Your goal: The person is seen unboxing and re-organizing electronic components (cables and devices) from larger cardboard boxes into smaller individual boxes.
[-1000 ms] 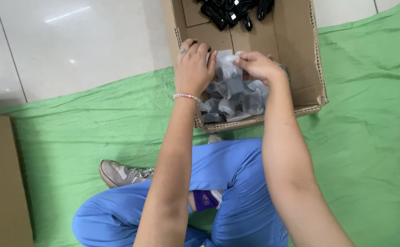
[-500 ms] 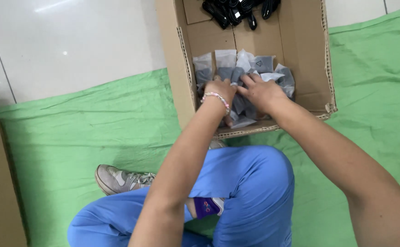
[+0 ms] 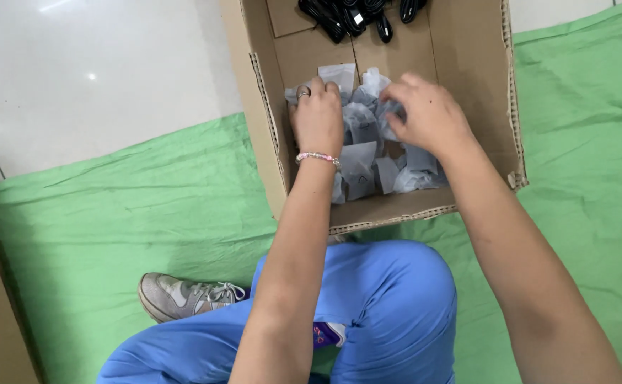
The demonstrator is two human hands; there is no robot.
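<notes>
Seen from above, as both arms reach forward into a box:
Left hand: the left hand rests on a heap of small translucent grey plastic pouches, fingers curled together against them.
Right hand: the right hand has its fingers pinched on one pouch at the top of the heap.
Change: a moment ago the hands sat nearer the box's front edge; they now work deeper in, so more pouches show in front of them.
Container: an open brown cardboard box holds the pouches; black cables lie at its far end.
Surface: a wrinkled green cloth covers the floor.
Room: glossy white floor tiles; blue trousers and a grey sneaker below.
</notes>
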